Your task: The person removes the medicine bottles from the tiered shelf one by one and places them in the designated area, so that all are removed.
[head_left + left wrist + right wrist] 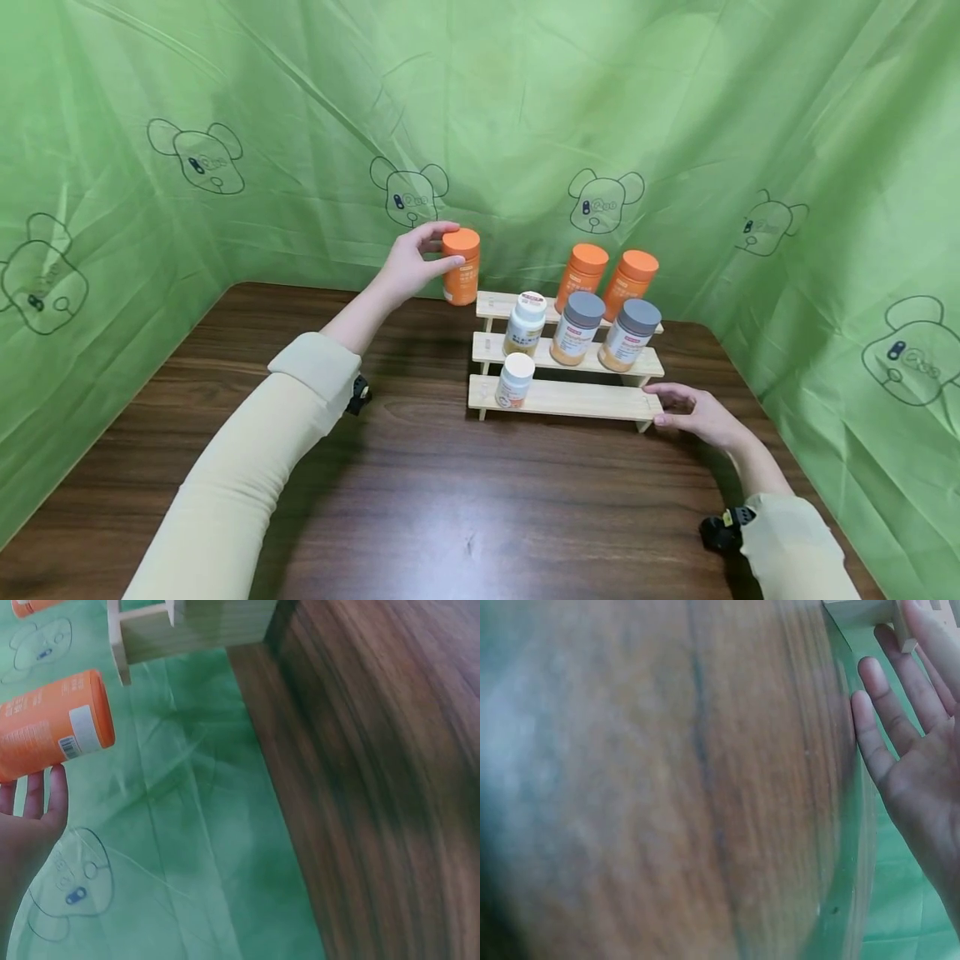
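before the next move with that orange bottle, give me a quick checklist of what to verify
1. Left hand grips the orange-capped orange plastic bottle: ok.
2. Bottle upright: ok.
3. Free space at the left end of the top tier of the three-tier wooden rack: ok.
4. Right hand steadies the rack's lower right end: ok, fingers touch it.
5. Two orange bottles on the top tier stand apart from the free space: ok.
6. Bottle's cap tight: cannot tell.

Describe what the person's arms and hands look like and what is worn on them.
Both arms wear long, loose, pale cream sleeves with folded cuffs: the left sleeve and the right sleeve. A small black device sits at each wrist, the left wrist device and the right wrist device. The left hand and right hand are bare, with no gloves.
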A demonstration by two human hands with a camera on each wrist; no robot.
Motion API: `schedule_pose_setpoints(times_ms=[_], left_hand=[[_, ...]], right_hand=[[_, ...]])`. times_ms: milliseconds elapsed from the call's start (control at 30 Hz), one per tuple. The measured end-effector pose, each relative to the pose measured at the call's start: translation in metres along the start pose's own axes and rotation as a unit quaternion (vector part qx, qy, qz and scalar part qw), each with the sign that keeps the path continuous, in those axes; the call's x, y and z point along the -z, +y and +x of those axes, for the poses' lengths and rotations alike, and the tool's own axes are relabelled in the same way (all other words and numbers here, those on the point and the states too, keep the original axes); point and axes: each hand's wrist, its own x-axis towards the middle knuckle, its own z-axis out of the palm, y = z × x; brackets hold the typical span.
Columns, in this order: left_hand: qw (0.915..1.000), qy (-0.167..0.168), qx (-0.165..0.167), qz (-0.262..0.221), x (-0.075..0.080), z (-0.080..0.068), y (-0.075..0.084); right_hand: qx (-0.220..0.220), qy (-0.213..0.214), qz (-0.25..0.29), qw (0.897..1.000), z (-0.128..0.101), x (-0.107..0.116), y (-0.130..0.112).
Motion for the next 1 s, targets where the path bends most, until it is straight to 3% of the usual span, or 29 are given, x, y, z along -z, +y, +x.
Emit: schedule_pose_setpoints(times_ms=[267,633,1000], left_hand=[[0.9997,0.015,0.017,-0.006,0.009,-0.007,-0.023],[0.9979,0.034,0.053,0.017,0.014,-0.016,-0.070],[0.9963,0.011,0.071,0.047,0.011,-0.023,-0.098]], right_hand=[[0.000,0.002,0.006,1.000,0.000,0.000,0.002],[-0.010,-0.003,0.005,1.000,0.002,-0.001,-0.004],[-0.010,0.000,-0.002,1.000,0.001,-0.001,-0.002]])
